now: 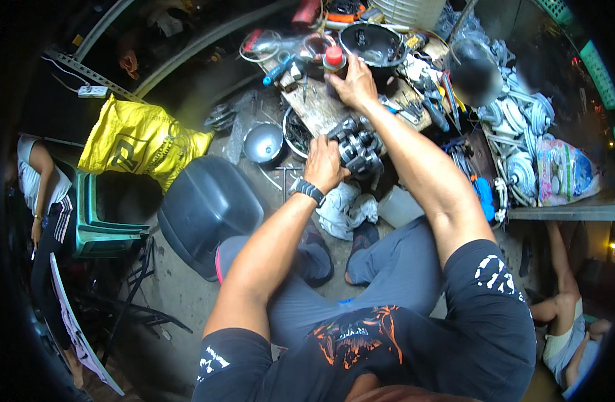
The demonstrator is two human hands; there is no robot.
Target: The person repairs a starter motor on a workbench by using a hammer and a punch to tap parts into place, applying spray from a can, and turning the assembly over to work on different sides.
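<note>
My right hand (pixel 354 84) reaches out to the worktable, its fingers closed round a small dark bottle with a red cap (pixel 333 56). Nearer to me, my left hand (pixel 323 163), with a watch on the wrist, grips the side of a dark metal machine part (pixel 360 149) with several rounded, shiny lobes. That part is by the near edge of the wooden worktop (pixel 314 110); the fingers' undersides are hidden. Beyond the bottle stands a black basin (pixel 371 45). A white rag (pixel 348 211) hangs or lies just below the metal part, between my knees.
Pliers and other hand tools (pixel 436 110) crowd the worktop's right side. Further right lie bundled grey parts (pixel 515 114) and a plastic bag (pixel 565 171). A grey bowl (pixel 263 143), a dark rounded case (pixel 210 214) and a yellow sack (pixel 143 141) are on the left. Other people are at both edges.
</note>
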